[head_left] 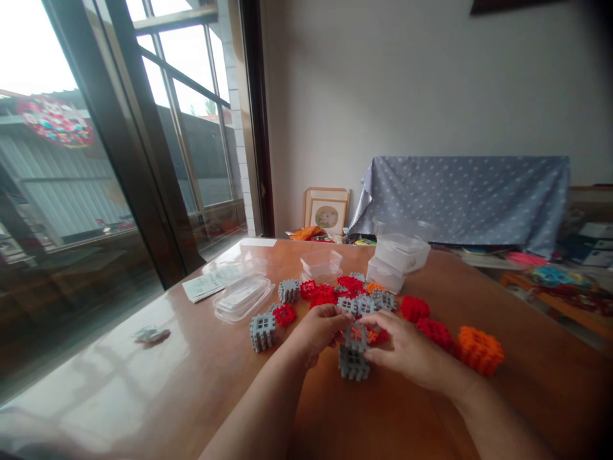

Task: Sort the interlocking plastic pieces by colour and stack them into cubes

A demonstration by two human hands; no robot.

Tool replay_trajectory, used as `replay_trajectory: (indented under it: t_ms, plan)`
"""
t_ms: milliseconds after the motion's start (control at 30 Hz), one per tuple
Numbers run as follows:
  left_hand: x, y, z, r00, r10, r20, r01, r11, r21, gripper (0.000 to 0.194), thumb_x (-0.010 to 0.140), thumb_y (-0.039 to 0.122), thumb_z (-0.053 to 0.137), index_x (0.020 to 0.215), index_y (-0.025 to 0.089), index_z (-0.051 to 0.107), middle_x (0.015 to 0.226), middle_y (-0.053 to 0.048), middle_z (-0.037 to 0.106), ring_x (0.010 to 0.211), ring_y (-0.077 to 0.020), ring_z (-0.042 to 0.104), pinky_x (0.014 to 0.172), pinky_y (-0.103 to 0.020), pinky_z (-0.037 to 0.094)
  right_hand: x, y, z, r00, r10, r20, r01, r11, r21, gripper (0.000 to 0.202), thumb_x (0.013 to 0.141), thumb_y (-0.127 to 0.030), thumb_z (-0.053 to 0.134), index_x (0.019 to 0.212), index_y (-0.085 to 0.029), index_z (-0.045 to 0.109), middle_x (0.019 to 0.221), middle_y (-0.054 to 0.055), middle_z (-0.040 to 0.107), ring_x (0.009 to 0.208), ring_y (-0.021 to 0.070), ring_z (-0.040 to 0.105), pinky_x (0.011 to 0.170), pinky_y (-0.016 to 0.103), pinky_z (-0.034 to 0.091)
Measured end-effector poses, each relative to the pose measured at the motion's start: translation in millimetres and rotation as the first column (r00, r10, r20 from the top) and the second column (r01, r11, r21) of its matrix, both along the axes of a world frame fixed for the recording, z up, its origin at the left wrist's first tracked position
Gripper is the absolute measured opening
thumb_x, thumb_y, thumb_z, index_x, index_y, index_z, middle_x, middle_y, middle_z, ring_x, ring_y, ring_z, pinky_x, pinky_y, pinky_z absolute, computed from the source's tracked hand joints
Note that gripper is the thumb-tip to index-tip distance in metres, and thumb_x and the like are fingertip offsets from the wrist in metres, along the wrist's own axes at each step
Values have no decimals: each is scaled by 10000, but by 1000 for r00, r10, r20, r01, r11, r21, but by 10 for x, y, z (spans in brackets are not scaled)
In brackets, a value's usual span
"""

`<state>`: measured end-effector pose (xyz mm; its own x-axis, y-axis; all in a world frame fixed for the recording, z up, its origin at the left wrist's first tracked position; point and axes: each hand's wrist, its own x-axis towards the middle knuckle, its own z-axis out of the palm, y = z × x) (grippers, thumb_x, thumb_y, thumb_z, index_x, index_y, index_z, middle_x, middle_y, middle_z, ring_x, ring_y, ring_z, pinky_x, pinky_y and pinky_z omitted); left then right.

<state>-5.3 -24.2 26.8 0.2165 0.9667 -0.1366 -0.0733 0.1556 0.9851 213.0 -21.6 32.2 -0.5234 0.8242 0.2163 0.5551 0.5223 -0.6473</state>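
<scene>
Between my two hands is a grey plastic interlocking block piece [355, 337] with square openings. My left hand [322, 331] pinches its upper left side with thumb and forefinger. On the other side, the curved fingers and thumb of my right hand [398, 342] grip its right edge. Just below stands a grey stack of the same pieces [354, 365], close to or touching the held one; I cannot tell which. Behind my hands lies a pile of red pieces [352, 285], with grey and orange ones mixed in.
Grey stacks [262, 332] and a small red piece [285, 314] lie left. Right of my hand are red stacks [435, 333] and an orange stack [479, 350]. Clear plastic lids [243, 298], papers [211, 283] and clear containers [385, 275] lie further back on the brown table [191, 390].
</scene>
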Motion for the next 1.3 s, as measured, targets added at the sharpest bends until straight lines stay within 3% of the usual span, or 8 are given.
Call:
replay_trajectory:
  t_ms: [167,367,667,833,967,1167,1300]
  plan:
    - [-51,26,-10,987,77,-140,-74,997,32,293,786,433,664,832,152,596,733,-9,632,536,-76,511,507,-208,338,50,-56,101,994,50,99,-42,996,-76,434,762,-310,766,1180,-256,661,1196,52,630,1140,250,592,1024,365,444]
    - [-52,77,-103,970,39,-238,-28,999,45,148,801,296,594,842,155,584,696,-10,629,516,-85,517,522,-216,382,74,-57,45,985,99,139,-81,988,-128,447,770,-356,771,1193,-270,657,1201,47,622,1128,250,585,1009,353,436]
    - [-90,123,-208,949,-2,-314,22,998,58,131,784,252,548,865,161,595,699,-17,626,533,-107,559,504,-215,411,86,-26,-32,981,97,166,-69,984,-163,493,738,-382,791,1183,-244,630,1175,47,625,1094,245,581,939,320,442]
    - [-115,131,-227,928,1,-373,15,999,41,133,758,228,542,873,172,576,687,-2,605,493,-114,572,464,-207,411,115,-5,-52,973,80,218,-42,984,-173,309,727,-376,788,936,-212,632,968,13,649,896,199,598,742,262,444]
    - [-120,121,-221,913,-18,-407,34,999,32,138,757,236,531,879,178,561,704,-2,606,480,-118,587,446,-200,404,116,-12,-78,974,105,200,-51,965,-258,216,753,-344,754,816,-201,605,808,-17,642,739,153,575,604,225,389]
    - [-107,105,-192,913,-17,-408,33,999,32,128,746,228,522,862,183,553,705,-4,611,504,-125,583,470,-213,406,114,-32,-132,982,142,125,-88,929,-361,153,744,-281,727,769,-196,603,719,-30,629,648,128,540,547,213,350]
    - [-132,159,-236,843,86,-531,-4,988,155,98,753,205,523,826,181,586,687,-4,609,553,-124,548,532,-226,391,158,0,-122,984,149,94,-106,926,-364,44,783,-227,631,778,-193,603,713,-29,601,653,125,514,560,214,351]
